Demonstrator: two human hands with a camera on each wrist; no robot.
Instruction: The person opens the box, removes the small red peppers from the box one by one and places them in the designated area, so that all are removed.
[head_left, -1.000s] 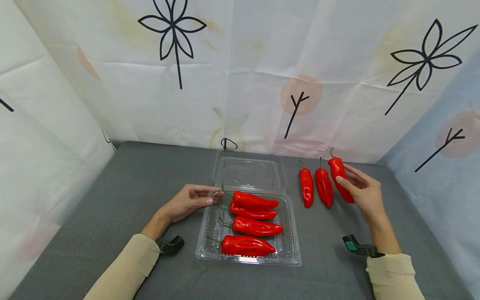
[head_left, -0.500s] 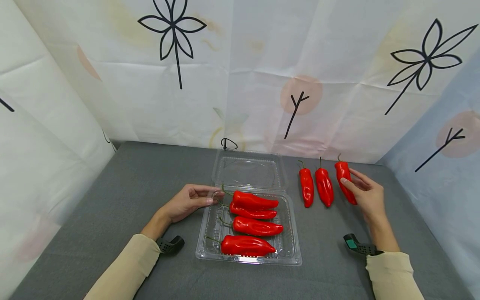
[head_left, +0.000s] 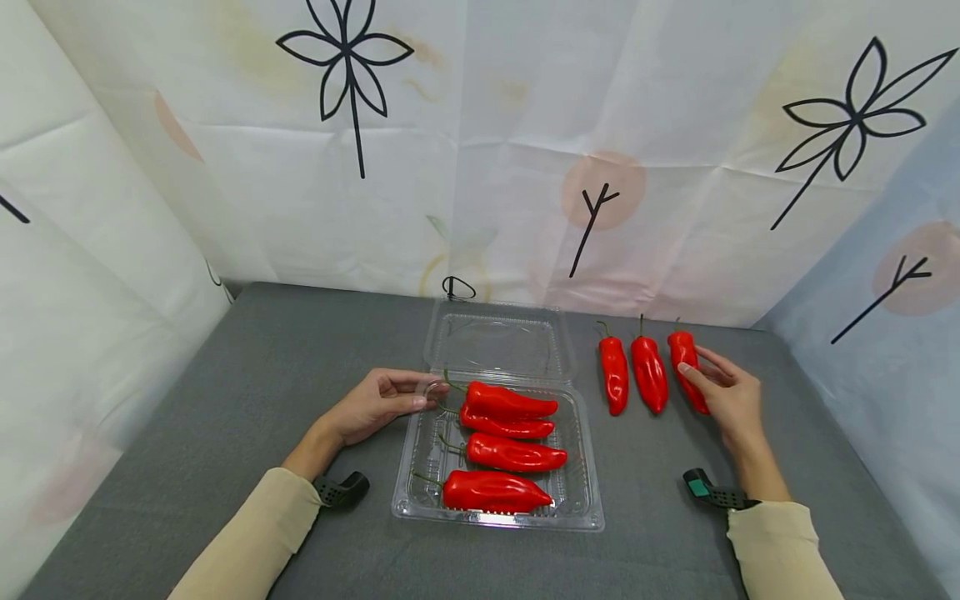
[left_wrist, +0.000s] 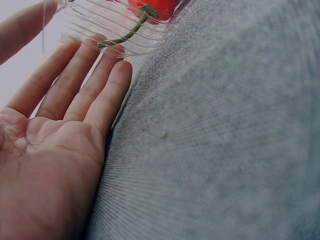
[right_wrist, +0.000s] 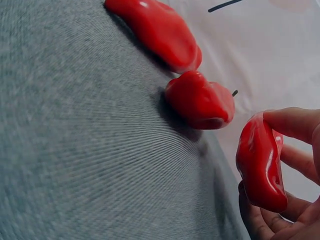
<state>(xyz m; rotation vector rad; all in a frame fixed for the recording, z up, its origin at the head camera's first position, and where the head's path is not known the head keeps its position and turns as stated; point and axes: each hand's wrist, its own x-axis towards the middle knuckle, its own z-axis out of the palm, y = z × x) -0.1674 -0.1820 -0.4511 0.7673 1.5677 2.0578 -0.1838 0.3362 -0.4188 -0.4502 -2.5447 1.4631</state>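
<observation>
A clear plastic clamshell container [head_left: 594, 492] lies open with several red peppers [head_left: 516, 453] across its base. My left hand [head_left: 378, 406] pinches its back left corner; in the left wrist view the long fingers [left_wrist: 75, 92] lie against the ribbed outer wall, close to a green stem [left_wrist: 125, 37]. My right hand [head_left: 733, 402] holds a red pepper [head_left: 681, 348] between thumb and fingers, its stem pointing to the back. Left of it, two more red peppers [head_left: 613, 375] lie side by side. In the right wrist view the gripped pepper [right_wrist: 259, 160] appears tilted.
The container's transparent lid [head_left: 501, 343] is folded back toward the rear curtain [head_left: 510, 208]. Grey cloth [head_left: 315, 550] covers the table. A small black loop [head_left: 459, 288] stands behind the lid. Patterned curtains enclose the back and both sides.
With my right hand, the held pepper has shifted right and lower, then slightly back left, ending in line with the two beside it. My left hand and the container have stayed put.
</observation>
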